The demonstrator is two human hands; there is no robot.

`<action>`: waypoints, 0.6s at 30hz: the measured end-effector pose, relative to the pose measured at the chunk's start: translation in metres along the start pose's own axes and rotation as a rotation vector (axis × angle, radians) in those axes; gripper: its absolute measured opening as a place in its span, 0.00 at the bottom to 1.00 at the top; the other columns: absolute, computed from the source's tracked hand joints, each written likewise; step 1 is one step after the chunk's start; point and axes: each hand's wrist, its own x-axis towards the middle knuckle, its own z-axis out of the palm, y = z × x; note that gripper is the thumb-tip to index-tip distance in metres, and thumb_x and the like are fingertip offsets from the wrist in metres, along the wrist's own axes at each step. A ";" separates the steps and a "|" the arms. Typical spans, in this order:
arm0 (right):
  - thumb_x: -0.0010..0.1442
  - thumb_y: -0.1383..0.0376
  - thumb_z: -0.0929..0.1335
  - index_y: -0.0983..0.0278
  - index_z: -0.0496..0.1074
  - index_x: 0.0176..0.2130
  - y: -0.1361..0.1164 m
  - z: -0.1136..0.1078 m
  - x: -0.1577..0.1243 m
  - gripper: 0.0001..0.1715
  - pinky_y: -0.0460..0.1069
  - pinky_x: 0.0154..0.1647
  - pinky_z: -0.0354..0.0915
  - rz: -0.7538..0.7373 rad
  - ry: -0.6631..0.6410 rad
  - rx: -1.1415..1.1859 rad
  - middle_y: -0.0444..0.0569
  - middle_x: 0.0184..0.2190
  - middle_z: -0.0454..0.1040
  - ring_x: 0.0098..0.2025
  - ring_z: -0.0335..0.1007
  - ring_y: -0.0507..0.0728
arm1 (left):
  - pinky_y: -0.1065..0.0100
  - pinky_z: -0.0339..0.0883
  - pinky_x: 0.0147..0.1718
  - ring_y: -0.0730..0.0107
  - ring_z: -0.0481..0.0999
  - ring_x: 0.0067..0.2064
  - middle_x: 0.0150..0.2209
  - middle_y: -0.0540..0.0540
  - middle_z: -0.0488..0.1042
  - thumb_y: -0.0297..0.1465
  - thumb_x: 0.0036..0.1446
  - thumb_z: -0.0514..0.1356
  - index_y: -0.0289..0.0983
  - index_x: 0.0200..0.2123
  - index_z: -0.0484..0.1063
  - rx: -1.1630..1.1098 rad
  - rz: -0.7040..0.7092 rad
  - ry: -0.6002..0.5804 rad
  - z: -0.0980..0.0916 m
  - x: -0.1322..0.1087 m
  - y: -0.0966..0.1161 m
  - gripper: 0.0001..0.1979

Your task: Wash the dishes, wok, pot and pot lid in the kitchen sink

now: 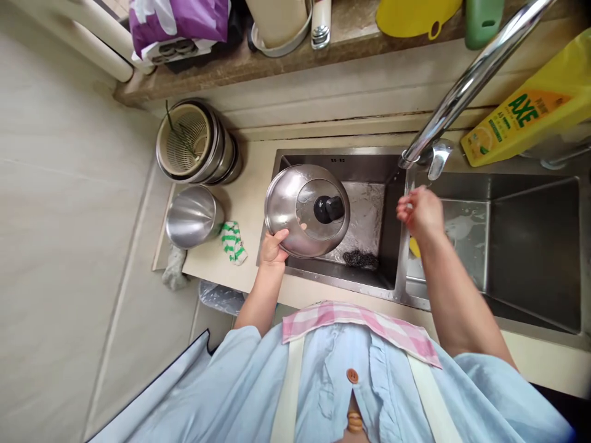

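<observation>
My left hand (274, 247) grips the rim of a steel pot lid (282, 206) that has a clear glass centre and a black knob (329, 209). The lid is tilted above the left sink basin (364, 200), with the thumb over its edge and the other fingers behind it. Just below the tap lever (438, 161), my right hand (421, 212) hovers near the divider between the basins. Its fingers are curled in, and I see nothing in them. A dark scouring pad (360, 259) lies in the left basin under the lid.
A chrome tap (471, 80) arches over the sink. Stacked bowls with a colander (187, 138), a steel pot (194, 216) and a green-striped cloth (233, 242) stand to the left. A yellow detergent bottle (530, 111) is at the right. The right basin (530, 252) holds suds.
</observation>
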 end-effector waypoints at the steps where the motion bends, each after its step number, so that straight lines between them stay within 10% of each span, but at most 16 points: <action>1: 0.69 0.56 0.64 0.61 0.68 0.42 0.018 0.011 -0.012 0.11 0.44 0.25 0.65 0.034 -0.055 -0.236 0.47 0.30 0.74 0.26 0.70 0.51 | 0.48 0.75 0.52 0.45 0.83 0.47 0.35 0.43 0.83 0.36 0.34 0.76 0.36 0.46 0.78 -0.010 0.008 0.013 -0.004 0.000 0.000 0.31; 7: 0.63 0.66 0.69 0.67 0.69 0.61 0.125 0.069 -0.062 0.27 0.69 0.56 0.64 0.336 -0.549 -1.545 0.68 0.63 0.64 0.64 0.63 0.76 | 0.52 0.76 0.47 0.51 0.84 0.40 0.34 0.41 0.83 0.42 0.33 0.76 0.35 0.38 0.78 -0.049 0.011 0.080 -0.023 -0.003 0.000 0.27; 12: 0.64 0.75 0.63 0.68 0.75 0.54 0.149 0.071 -0.057 0.21 0.73 0.60 0.56 0.192 -0.606 -1.535 0.67 0.59 0.69 0.64 0.63 0.76 | 0.51 0.77 0.48 0.45 0.83 0.45 0.33 0.45 0.83 0.41 0.31 0.76 0.39 0.36 0.79 -0.070 0.053 0.089 -0.027 -0.008 0.003 0.25; 18: 0.65 0.67 0.62 0.69 0.67 0.58 0.090 0.071 -0.026 0.23 0.54 0.48 0.67 -0.014 -0.480 -1.292 0.64 0.50 0.74 0.49 0.73 0.63 | 0.47 0.78 0.47 0.43 0.84 0.43 0.31 0.44 0.83 0.39 0.29 0.77 0.38 0.37 0.80 -0.074 0.041 0.076 -0.036 -0.017 0.007 0.27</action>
